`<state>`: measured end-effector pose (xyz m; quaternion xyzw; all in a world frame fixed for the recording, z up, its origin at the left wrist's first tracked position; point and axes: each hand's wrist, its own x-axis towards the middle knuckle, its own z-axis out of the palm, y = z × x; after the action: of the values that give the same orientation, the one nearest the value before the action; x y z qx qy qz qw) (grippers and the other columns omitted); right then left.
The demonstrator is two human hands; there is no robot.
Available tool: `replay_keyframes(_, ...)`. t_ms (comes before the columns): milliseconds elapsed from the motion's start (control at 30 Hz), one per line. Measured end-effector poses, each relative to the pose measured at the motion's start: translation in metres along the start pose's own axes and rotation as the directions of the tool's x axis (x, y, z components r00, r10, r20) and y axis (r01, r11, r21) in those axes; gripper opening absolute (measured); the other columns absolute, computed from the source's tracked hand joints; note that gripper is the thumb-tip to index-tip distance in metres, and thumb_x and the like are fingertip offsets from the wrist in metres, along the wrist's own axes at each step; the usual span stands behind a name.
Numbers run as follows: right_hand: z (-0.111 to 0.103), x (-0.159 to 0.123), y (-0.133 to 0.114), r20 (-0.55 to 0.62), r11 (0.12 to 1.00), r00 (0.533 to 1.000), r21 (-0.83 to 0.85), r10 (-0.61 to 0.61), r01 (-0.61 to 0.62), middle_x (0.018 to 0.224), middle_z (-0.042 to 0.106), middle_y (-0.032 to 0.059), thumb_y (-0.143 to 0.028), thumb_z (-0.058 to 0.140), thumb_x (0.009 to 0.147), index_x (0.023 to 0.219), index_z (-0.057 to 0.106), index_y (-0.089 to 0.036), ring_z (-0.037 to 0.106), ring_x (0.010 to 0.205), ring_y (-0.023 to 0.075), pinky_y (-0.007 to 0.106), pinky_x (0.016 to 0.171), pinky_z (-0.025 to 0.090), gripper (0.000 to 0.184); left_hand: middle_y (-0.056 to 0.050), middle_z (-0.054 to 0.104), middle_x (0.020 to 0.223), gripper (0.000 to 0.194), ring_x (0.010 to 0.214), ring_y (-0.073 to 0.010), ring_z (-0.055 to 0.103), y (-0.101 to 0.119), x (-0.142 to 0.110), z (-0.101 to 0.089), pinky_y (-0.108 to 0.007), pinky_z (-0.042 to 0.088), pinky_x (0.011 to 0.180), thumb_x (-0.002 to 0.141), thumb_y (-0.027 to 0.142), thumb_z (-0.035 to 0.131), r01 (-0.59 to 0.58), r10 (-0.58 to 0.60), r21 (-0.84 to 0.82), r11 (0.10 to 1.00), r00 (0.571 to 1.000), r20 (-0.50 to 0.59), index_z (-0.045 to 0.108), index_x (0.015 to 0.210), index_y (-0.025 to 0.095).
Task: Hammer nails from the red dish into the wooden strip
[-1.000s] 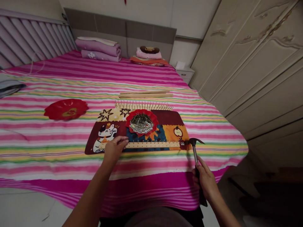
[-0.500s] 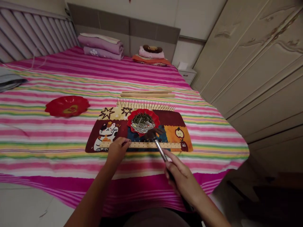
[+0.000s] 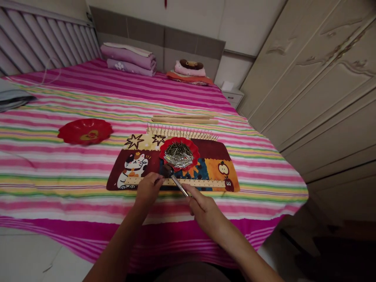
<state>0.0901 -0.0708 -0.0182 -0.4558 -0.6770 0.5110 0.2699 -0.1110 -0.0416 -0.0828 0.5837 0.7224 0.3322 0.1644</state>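
In the head view my right hand (image 3: pixel 202 205) is wrapped round a hammer (image 3: pixel 179 185) with a shiny metal shaft. Its dark head is just right of my left fingertips, over a narrow wooden strip (image 3: pixel 199 183) dotted with small nails. My left hand (image 3: pixel 149 188) is closed in a pinch at the strip, on what looks like a nail, mostly hidden by the fingers. Right behind the hammer head sits a red scalloped bowl (image 3: pixel 196 154) full of loose metal nails (image 3: pixel 178 154). Strip and bowl both rest on a patterned mat (image 3: pixel 210 147) with a cat picture.
Behind the mat lies another wooden strip (image 3: pixel 182 132) bristling with upright nails. Farther back are bare wooden strips (image 3: pixel 185 120). A red scalloped plate (image 3: pixel 85 131) lies left on the striped bedspread (image 3: pixel 64 168). Folded bedding (image 3: pixel 129 58) is stacked by the headboard; a wardrobe (image 3: pixel 317 78) stands right.
My right hand has moved left with the hammer, bringing its head from beside the bowl's right front to near my left fingertips. My left hand stays pinched at the strip.
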Motion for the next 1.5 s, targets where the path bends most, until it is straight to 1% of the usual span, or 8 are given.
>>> replay_keyframes(267,-0.026,-0.053,0.017,-0.21,0.958,0.955,0.239,0.208,-0.156,0.059,0.047,-0.0048,-0.04,0.045,0.086,0.132,0.047,-0.023,0.038,0.047,0.0089,0.02,0.044,0.03,0.049,-0.004,0.067,0.087,0.032,0.075,-0.0188,0.06,-0.01,0.006,-0.016,-0.029,0.046,0.071,0.07,0.044,0.05,-0.034,0.032,0.059,0.998,0.999,0.032,0.065,0.089,0.023)
replay_keyframes(367,-0.044,-0.072,0.034,-0.393,0.898,0.843,0.386,0.366,-0.21,0.058,0.049,-0.0061,-0.046,0.05,0.08,0.133,0.043,-0.021,0.039,0.042,0.0076,0.019,0.039,0.029,0.058,-0.006,0.067,0.095,0.036,0.09,-0.0263,0.059,-0.024,0.014,-0.026,-0.036,0.044,0.081,0.063,0.048,0.054,-0.203,0.191,0.164,0.965,0.978,0.086,0.066,0.087,0.024)
replay_keyframes(500,-0.077,-0.082,0.063,-0.586,0.836,0.655,0.533,0.478,-0.133,0.054,0.048,-0.0093,-0.046,0.054,0.075,0.134,0.039,-0.025,0.035,0.034,0.0062,0.016,0.033,0.025,0.064,-0.005,0.07,0.09,0.032,0.087,-0.0283,0.061,-0.039,0.022,-0.034,-0.039,0.043,0.081,0.062,0.049,0.051,-0.275,0.245,0.204,0.939,0.956,0.164,0.067,0.08,0.028)
replay_keyframes(667,-0.112,-0.074,0.101,-0.62,0.798,0.549,0.581,0.561,-0.161,0.049,0.043,-0.0114,-0.039,0.052,0.073,0.131,0.041,-0.024,0.036,0.031,0.0057,0.014,0.03,0.023,0.061,-0.004,0.07,0.09,0.03,0.086,-0.0279,0.061,-0.043,0.023,-0.029,-0.039,0.044,0.08,0.064,0.049,0.05,-0.281,0.253,0.155,0.947,0.951,0.178,0.067,0.08,0.03)
replay_keyframes(1000,-0.112,-0.068,0.128,-0.604,0.789,0.54,0.577,0.586,-0.211,0.046,0.041,-0.0123,-0.038,0.051,0.074,0.129,0.042,-0.025,0.037,0.028,0.0057,0.013,0.029,0.024,0.058,-0.005,0.067,0.095,0.03,0.09,-0.0233,0.057,-0.002,0.015,0.01,-0.036,0.042,0.08,0.069,0.041,0.052,-0.274,0.228,0.152,0.95,0.937,0.265,0.067,0.09,0.025)
replay_keyframes(1300,-0.113,-0.068,0.13,-0.597,0.787,0.538,0.569,0.595,-0.24,0.045,0.043,-0.0115,-0.036,0.051,0.074,0.131,0.04,-0.025,0.037,0.029,0.0063,0.014,0.029,0.024,0.059,-0.004,0.066,0.093,0.026,0.091,-0.0196,0.057,0.016,0.029,-0.008,-0.03,0.043,0.08,0.074,0.034,0.049,-0.224,0.21,0.058,0.973,0.96,0.186,0.065,0.09,0.023)
replay_keyframes(1400,-0.113,-0.068,0.13,-0.603,0.789,0.529,0.561,0.597,-0.251,0.045,0.043,-0.0114,-0.037,0.051,0.075,0.131,0.041,-0.025,0.037,0.029,0.0065,0.014,0.029,0.025,0.059,-0.004,0.067,0.092,0.023,0.09,-0.0198,0.057,0.035,0.048,-0.005,-0.031,0.04,0.08,0.076,0.031,0.048,-0.216,0.197,0.163,0.963,0.973,0.123,0.065,0.088,0.023)
replay_keyframes(1500,-0.113,-0.068,0.131,-0.609,0.794,0.527,0.553,0.593,-0.253,0.046,0.044,-0.011,-0.038,0.052,0.074,0.13,0.042,-0.025,0.038,0.03,0.0068,0.015,0.029,0.026,0.058,-0.004,0.068,0.093,0.02,0.092,-0.0217,0.056,0.055,0.066,0.006,-0.033,0.037,0.08,0.075,0.029,0.051,-0.215,0.166,0.325,0.921,0.971,0.172,0.068,0.085,0.025)
